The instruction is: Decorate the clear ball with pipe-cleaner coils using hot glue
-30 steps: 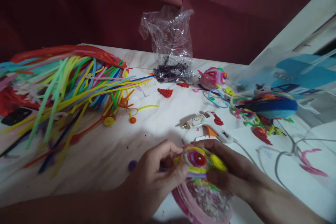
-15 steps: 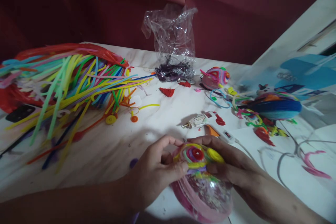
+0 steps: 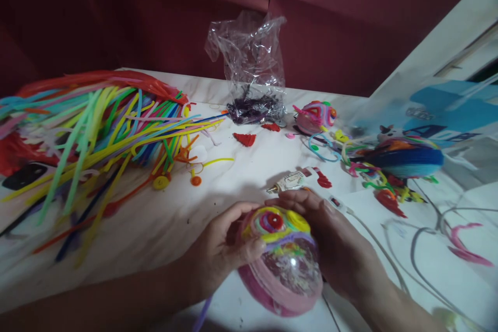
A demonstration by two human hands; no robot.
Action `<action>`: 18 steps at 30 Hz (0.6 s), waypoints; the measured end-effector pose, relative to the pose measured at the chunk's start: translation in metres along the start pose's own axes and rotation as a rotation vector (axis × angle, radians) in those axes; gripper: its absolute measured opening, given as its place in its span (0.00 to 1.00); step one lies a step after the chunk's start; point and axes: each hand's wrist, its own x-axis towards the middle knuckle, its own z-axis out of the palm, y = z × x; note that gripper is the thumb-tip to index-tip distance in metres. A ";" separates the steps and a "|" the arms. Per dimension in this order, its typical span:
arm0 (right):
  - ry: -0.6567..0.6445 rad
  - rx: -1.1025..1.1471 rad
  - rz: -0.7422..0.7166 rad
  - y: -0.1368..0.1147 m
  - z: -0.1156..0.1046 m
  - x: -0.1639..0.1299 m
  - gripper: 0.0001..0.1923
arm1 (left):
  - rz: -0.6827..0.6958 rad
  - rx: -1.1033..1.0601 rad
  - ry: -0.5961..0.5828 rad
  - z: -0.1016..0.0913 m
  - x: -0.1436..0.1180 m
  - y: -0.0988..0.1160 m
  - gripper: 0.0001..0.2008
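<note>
A clear plastic ball [image 3: 293, 264] is covered partly in pipe cleaners, with a pink band around it and an eye-like coil of yellow, purple and red on top. My left hand [image 3: 229, 249] grips its left side, the thumb lying over the front below the red coil. Around the far right side curves my right hand [image 3: 338, 238], its fingers along the back edge and its thumb hidden. Just beyond the ball lies a glue gun [image 3: 290, 181], its metal tip pointing left. A purple pipe cleaner [image 3: 202, 314] shows below my left wrist.
A red bag [image 3: 97, 80] spills pipe cleaners [image 3: 89, 150] at the left. Behind stands a clear bag [image 3: 254, 62] with dark tinsel. Red folded pieces [image 3: 244, 139], a finished pink ball [image 3: 315, 116] and a blue ball [image 3: 412, 158] lie farther off. Cables [image 3: 418, 270] loop at the right.
Both hands have brought the ball slightly left and turned it a little. My right thumb and fingers have come off the yellow coil and now lie along the ball's right side.
</note>
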 end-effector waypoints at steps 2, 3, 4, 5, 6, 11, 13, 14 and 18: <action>-0.047 0.005 -0.025 0.001 0.005 0.011 0.21 | 0.033 -0.056 -0.044 -0.006 0.001 0.002 0.22; -0.073 0.000 -0.032 0.001 0.007 0.017 0.22 | 0.045 -0.080 -0.057 -0.009 0.001 0.004 0.23; -0.097 -0.004 -0.047 0.001 0.010 0.023 0.23 | 0.057 -0.098 -0.063 -0.012 0.001 0.006 0.24; -0.117 -0.007 -0.060 0.002 0.012 0.028 0.23 | 0.062 -0.100 -0.061 -0.015 0.001 0.008 0.25; -0.133 -0.009 -0.070 0.003 0.015 0.033 0.23 | 0.048 -0.087 -0.037 -0.018 0.000 0.010 0.25; -0.126 -0.032 -0.107 0.009 0.021 0.049 0.25 | 0.000 -0.033 0.085 -0.022 0.000 0.017 0.25; -0.110 -0.043 -0.119 0.011 0.023 0.050 0.24 | -0.015 -0.051 0.110 -0.020 0.001 0.016 0.26; -0.101 -0.046 -0.126 0.012 0.024 0.049 0.23 | -0.028 -0.054 0.123 -0.018 0.002 0.016 0.25; -0.066 -0.051 -0.151 0.012 0.026 0.043 0.20 | -0.096 0.005 0.165 -0.011 0.006 0.022 0.21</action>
